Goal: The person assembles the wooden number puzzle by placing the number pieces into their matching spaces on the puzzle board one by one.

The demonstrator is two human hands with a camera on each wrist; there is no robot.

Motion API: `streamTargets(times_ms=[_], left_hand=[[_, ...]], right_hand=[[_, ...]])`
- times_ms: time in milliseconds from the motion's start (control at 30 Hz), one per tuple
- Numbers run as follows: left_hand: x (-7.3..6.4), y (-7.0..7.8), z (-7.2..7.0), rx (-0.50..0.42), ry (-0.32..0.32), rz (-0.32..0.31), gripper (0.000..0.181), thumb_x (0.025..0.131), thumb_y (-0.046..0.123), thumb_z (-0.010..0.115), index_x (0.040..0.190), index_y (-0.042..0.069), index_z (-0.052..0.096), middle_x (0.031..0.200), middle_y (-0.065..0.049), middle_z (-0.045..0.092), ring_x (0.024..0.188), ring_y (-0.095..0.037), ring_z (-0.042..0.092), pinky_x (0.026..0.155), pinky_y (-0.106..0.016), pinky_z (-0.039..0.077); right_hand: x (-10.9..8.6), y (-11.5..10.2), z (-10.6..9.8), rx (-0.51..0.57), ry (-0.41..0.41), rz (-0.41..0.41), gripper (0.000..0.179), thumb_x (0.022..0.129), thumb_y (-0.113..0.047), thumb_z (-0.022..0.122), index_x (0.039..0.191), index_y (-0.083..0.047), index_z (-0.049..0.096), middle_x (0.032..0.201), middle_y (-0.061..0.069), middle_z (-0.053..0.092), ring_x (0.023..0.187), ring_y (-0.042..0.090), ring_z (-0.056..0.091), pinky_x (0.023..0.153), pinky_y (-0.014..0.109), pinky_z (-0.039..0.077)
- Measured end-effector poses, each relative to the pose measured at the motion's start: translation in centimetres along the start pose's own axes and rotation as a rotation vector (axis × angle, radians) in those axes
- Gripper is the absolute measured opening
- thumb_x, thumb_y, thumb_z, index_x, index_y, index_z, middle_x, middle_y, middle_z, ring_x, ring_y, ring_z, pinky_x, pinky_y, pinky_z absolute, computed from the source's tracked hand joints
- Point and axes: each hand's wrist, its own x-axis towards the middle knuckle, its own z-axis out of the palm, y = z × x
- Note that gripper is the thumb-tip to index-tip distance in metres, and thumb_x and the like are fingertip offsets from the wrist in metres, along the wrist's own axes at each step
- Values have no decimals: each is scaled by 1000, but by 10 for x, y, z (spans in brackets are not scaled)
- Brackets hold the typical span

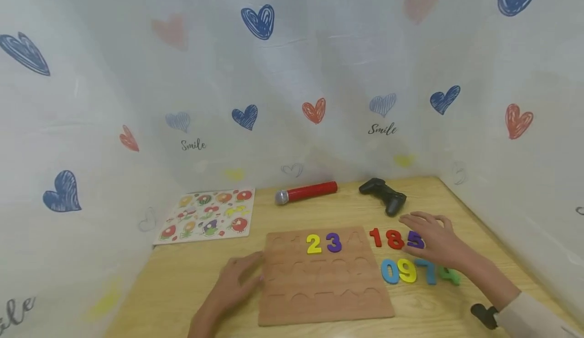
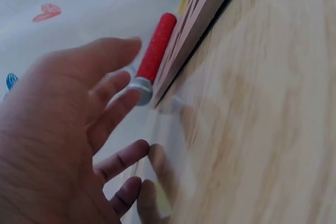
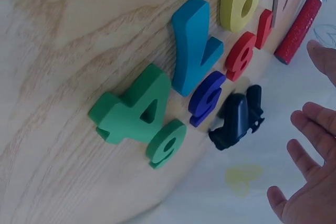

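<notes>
A wooden number board (image 1: 326, 282) lies on the table with a yellow 2 (image 1: 314, 244) and a purple 3 (image 1: 334, 242) in its top row. My left hand (image 1: 234, 279) is at the board's left edge, fingers loosely spread, holding nothing. Over the loose numbers to the right, my right hand (image 1: 435, 241) hovers with relaxed, empty fingers and partly covers a purple 5 (image 1: 414, 240). Beside it are a red 8 (image 1: 394, 239) and a red 1 (image 1: 375, 237). Nearer lie a blue 0 (image 1: 390, 271), yellow 9 (image 1: 406, 270), blue 7 (image 3: 191, 45) and green 4 (image 3: 139, 106).
Another green number (image 3: 167, 142) lies by the 4. At the back are a red microphone (image 1: 310, 191) and a black game controller (image 1: 383, 195). A fruit picture board (image 1: 207, 215) lies back left. Heart-printed curtains (image 1: 292, 74) surround the table.
</notes>
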Motion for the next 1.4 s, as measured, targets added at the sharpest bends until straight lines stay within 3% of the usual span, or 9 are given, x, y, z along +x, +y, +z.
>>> streamTargets(times_ms=[167, 367, 600, 833, 1133, 1400], left_hand=[[-1, -6, 6, 84, -16, 54, 52, 94, 55, 62, 143, 40, 55, 146, 22, 50, 123, -17, 38, 99, -57, 31], [-1, -6, 7, 132, 19, 146, 46, 95, 51, 63, 136, 31, 64, 146, 17, 52, 116, -14, 39, 93, -53, 31], [-2, -3, 6, 126, -2, 124, 47, 94, 51, 64, 136, 30, 64, 147, 16, 51, 119, -15, 38, 95, -57, 29], [-2, -1, 5, 114, -3, 124, 46, 94, 49, 65, 136, 29, 64, 147, 15, 51, 119, -16, 38, 95, -55, 28], [-4, -2, 7, 109, 0, 111, 46, 94, 48, 65, 136, 30, 64, 147, 15, 52, 120, -17, 38, 96, -57, 27], [-2, -4, 8, 124, -1, 123, 47, 95, 53, 62, 137, 32, 62, 147, 14, 52, 120, -17, 37, 92, -51, 29]], right_hand=[[3, 6, 4, -9, -1, 2, 67, 78, -33, 86, 133, -5, 61, 132, 18, 61, 127, 42, 43, 93, 69, 25], [-1, 9, 7, 53, -50, 15, 58, 78, -29, 86, 128, -9, 65, 126, 13, 65, 127, 44, 43, 92, 70, 22], [-9, -7, 10, 160, -111, -44, 57, 75, -33, 88, 123, -12, 67, 120, 2, 69, 127, 43, 45, 93, 69, 19], [-12, -19, 19, 154, -105, -119, 53, 73, -39, 88, 117, -16, 70, 116, -5, 69, 121, 38, 51, 93, 68, 22], [-15, -29, 31, 170, -191, -51, 50, 74, -44, 86, 115, -18, 72, 115, -5, 69, 123, 37, 50, 98, 70, 16], [-16, -32, 37, 105, -140, -75, 43, 74, -36, 87, 111, -19, 73, 111, -9, 70, 119, 32, 53, 96, 65, 20]])
